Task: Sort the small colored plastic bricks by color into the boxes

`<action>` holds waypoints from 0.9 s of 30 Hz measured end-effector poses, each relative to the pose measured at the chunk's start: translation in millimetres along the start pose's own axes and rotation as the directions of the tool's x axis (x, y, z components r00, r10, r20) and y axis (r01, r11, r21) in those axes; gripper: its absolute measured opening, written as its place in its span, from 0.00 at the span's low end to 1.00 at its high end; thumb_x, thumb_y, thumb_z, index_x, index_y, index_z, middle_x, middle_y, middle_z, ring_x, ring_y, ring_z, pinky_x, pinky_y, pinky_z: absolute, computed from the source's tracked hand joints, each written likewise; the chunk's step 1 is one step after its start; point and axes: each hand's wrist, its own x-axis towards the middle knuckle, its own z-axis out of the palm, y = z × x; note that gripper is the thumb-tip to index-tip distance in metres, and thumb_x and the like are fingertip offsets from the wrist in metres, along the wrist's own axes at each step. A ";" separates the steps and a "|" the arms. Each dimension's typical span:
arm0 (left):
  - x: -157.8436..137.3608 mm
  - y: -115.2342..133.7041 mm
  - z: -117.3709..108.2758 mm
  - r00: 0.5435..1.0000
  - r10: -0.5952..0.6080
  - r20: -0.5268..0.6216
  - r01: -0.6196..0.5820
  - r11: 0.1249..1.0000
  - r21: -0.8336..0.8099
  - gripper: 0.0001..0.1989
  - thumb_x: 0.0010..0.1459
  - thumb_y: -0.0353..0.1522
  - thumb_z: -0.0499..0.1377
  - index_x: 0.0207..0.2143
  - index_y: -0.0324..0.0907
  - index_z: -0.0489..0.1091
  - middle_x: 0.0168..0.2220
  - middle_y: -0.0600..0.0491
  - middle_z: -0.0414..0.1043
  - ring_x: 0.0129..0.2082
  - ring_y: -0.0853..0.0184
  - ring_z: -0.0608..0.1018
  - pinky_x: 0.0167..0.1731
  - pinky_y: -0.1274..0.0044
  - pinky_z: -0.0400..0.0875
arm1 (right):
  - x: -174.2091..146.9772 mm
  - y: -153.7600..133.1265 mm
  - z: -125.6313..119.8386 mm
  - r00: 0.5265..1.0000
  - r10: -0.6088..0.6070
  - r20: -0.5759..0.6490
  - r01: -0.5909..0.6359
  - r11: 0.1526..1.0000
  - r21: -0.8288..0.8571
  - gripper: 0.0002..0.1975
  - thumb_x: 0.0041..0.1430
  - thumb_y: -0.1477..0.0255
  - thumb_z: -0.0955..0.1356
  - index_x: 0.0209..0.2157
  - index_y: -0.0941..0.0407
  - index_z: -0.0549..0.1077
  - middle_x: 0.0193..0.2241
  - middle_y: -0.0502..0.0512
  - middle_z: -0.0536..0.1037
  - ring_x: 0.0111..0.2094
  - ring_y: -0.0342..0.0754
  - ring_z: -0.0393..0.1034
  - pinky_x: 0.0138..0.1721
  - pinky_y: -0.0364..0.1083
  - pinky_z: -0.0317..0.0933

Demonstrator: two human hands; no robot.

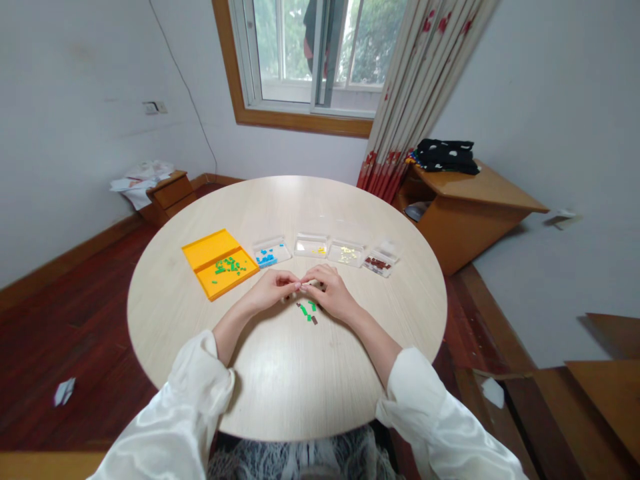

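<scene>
My left hand and my right hand meet over the middle of the round table, fingertips pinched together. Whatever lies between them is mostly hidden; a small pale bit shows near the right fingers, too small to name. Just below my hands, several small green pieces and a brown piece lie loose on the wood. To the left of my left hand is an open yellow case with many little green pieces inside.
Beyond my hands, clear boxes stand in an arc: one with blue pieces, one with a few yellow pieces, one with pale yellow pieces, one with brown pieces. A wooden cabinet stands right of the table.
</scene>
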 end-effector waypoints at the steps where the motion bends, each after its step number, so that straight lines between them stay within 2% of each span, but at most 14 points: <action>1: 0.1 -0.2 -0.3 1.000 0.003 -0.005 -0.003 1.000 -0.002 0.17 0.46 0.43 0.60 0.26 0.36 0.72 0.19 0.55 0.66 0.19 0.74 0.65 0.20 0.80 0.57 | 0.0 -0.2 -0.1 1.000 -0.001 -0.003 0.001 1.000 0.000 0.02 0.56 0.75 0.68 0.31 0.55 0.74 0.32 0.52 0.75 0.39 0.47 0.65 0.44 0.49 0.53; 4: 1.5 -1.2 -2.2 0.999 0.006 -0.045 -0.006 1.000 -0.017 0.17 0.45 0.44 0.60 0.26 0.37 0.71 0.20 0.55 0.66 0.19 0.73 0.66 0.22 0.79 0.59 | 0.4 -0.3 -1.3 1.000 0.008 0.000 -0.008 1.000 -0.009 0.02 0.56 0.76 0.68 0.31 0.56 0.73 0.32 0.52 0.76 0.38 0.46 0.66 0.44 0.48 0.52; 7: 4.5 -4.2 -7.6 0.978 0.018 -0.208 -0.020 1.000 -0.009 0.15 0.44 0.43 0.59 0.25 0.38 0.69 0.21 0.55 0.67 0.20 0.72 0.67 0.24 0.78 0.60 | 1.1 -1.3 -4.7 0.996 0.041 0.076 -0.038 0.998 -0.043 0.03 0.55 0.77 0.67 0.30 0.56 0.72 0.30 0.51 0.75 0.36 0.45 0.66 0.43 0.48 0.51; 9: 6.6 -6.9 -13.5 0.925 0.036 -0.377 -0.024 0.999 0.037 0.14 0.44 0.42 0.58 0.24 0.39 0.68 0.21 0.55 0.66 0.21 0.71 0.66 0.24 0.78 0.60 | 0.9 -3.1 -7.4 0.985 0.064 0.163 -0.052 0.996 -0.078 0.03 0.53 0.78 0.68 0.27 0.57 0.72 0.28 0.50 0.74 0.35 0.45 0.65 0.43 0.48 0.50; 11: 7.7 -9.0 -20.8 0.853 0.054 -0.519 -0.013 0.996 0.083 0.12 0.44 0.40 0.57 0.23 0.40 0.67 0.21 0.56 0.65 0.23 0.70 0.66 0.25 0.78 0.60 | -0.1 -5.5 -9.4 0.967 0.085 0.240 -0.058 0.991 -0.117 0.05 0.51 0.78 0.68 0.24 0.57 0.70 0.25 0.48 0.72 0.33 0.44 0.64 0.43 0.47 0.49; 15: 5.1 -9.7 -35.2 0.729 0.111 -0.675 0.043 0.977 0.207 0.08 0.45 0.36 0.53 0.21 0.40 0.65 0.20 0.57 0.65 0.24 0.70 0.67 0.26 0.78 0.60 | -2.8 -9.1 -9.3 0.951 0.088 0.297 -0.036 0.984 -0.175 0.07 0.49 0.75 0.70 0.22 0.57 0.67 0.24 0.48 0.70 0.33 0.45 0.62 0.41 0.47 0.48; 18: 1.8 -9.7 -43.4 0.660 0.183 -0.729 0.123 0.930 0.345 0.07 0.46 0.34 0.51 0.20 0.41 0.64 0.19 0.57 0.64 0.24 0.70 0.67 0.27 0.78 0.60 | -4.1 -9.1 -7.5 0.946 0.060 0.318 0.008 0.978 -0.207 0.08 0.48 0.71 0.72 0.24 0.56 0.68 0.27 0.49 0.71 0.35 0.46 0.61 0.41 0.47 0.48; 20: 0.7 -11.3 -47.9 0.632 0.211 -0.746 0.188 0.892 0.411 0.07 0.47 0.33 0.51 0.20 0.41 0.62 0.19 0.56 0.64 0.24 0.69 0.67 0.27 0.78 0.60 | -4.4 -8.6 -6.2 0.938 0.050 0.342 0.030 0.974 -0.225 0.08 0.48 0.69 0.72 0.25 0.56 0.69 0.29 0.50 0.72 0.37 0.47 0.61 0.42 0.48 0.48; 23: 1.2 -16.1 -54.4 0.611 0.228 -0.758 0.272 0.839 0.471 0.07 0.48 0.33 0.51 0.20 0.42 0.61 0.21 0.55 0.66 0.25 0.68 0.68 0.28 0.77 0.61 | -4.5 -8.0 -4.3 0.931 0.053 0.362 0.041 0.968 -0.248 0.07 0.48 0.70 0.72 0.27 0.56 0.70 0.30 0.51 0.73 0.38 0.48 0.61 0.42 0.49 0.48; 27: 2.7 -23.8 -62.1 0.599 0.249 -0.761 0.328 0.790 0.517 0.06 0.48 0.33 0.51 0.20 0.43 0.61 0.24 0.51 0.69 0.27 0.65 0.70 0.31 0.75 0.63 | -4.9 -6.3 -2.3 0.935 0.061 0.349 0.032 0.967 -0.254 0.03 0.49 0.74 0.70 0.27 0.56 0.70 0.29 0.51 0.73 0.37 0.48 0.61 0.42 0.49 0.47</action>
